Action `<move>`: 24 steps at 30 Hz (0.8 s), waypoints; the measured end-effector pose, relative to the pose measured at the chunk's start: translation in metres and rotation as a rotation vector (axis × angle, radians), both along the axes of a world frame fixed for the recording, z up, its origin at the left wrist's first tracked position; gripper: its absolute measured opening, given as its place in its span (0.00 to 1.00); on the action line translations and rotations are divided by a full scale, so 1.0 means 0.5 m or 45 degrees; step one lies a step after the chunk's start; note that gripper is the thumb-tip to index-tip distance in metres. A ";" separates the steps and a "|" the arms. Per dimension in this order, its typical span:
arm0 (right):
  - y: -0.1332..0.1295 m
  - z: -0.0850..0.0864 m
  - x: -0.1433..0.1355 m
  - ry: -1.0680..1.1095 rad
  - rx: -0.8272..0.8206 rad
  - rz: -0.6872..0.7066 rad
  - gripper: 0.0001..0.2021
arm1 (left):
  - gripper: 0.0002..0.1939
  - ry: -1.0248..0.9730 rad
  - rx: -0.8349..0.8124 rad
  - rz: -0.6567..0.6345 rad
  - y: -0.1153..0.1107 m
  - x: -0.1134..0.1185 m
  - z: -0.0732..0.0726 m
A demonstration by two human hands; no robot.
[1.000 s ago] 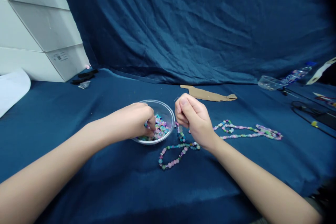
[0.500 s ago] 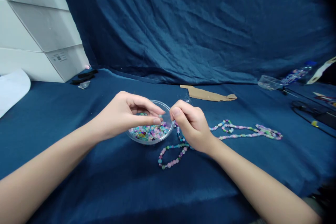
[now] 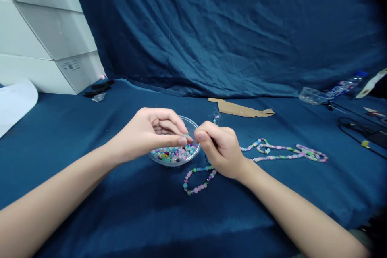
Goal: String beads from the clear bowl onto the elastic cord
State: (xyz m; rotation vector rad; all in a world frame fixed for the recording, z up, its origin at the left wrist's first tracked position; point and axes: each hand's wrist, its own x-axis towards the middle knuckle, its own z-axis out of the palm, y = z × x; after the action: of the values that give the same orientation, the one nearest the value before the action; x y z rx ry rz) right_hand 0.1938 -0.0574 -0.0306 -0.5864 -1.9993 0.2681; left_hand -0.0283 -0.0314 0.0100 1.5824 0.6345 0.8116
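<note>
Hands: one left hand [image 3: 154, 131], one right hand [image 3: 222, 151]. Between left fingertips, one pale blue-green bead [image 3: 186, 135]. Clear bowl [image 3: 173, 164]: one. Loose beads [image 3: 178, 154] inside it: dozens, heaped. Beaded stringing [image 3: 284, 157] on the counter [image 3: 136, 217]: one strand or possibly more, hard to say with the right hand covering part of it. Cardboard piece [image 3: 238, 109]: one, brown. Clear plastic tub [image 3: 311, 96]: one. Bottle [image 3: 344, 87]: one, blue-capped. White boxes [image 3: 33, 28]: three stacked tiers in view. White sheet [image 3: 16, 100], rounded corner: one. Yellow tag [image 3: 365, 144]: one. Small pink piece [image 3: 102, 77]: one. Blue backdrop cloth [image 3: 211, 28]: one.
</note>
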 end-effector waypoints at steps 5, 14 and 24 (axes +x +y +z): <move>-0.001 0.002 0.000 -0.011 0.024 -0.027 0.10 | 0.07 0.001 0.027 -0.012 -0.003 0.000 -0.001; 0.000 -0.001 0.000 -0.040 0.015 -0.105 0.11 | 0.08 -0.029 0.025 0.011 -0.009 -0.001 0.001; 0.003 -0.002 0.001 -0.049 0.068 -0.132 0.10 | 0.06 0.032 0.074 0.059 -0.002 -0.003 -0.004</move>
State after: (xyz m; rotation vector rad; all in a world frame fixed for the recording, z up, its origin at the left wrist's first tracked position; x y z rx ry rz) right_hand 0.1943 -0.0561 -0.0314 -0.6637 -1.9991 0.1410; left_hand -0.0300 -0.0323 0.0078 1.6375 0.6728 0.8523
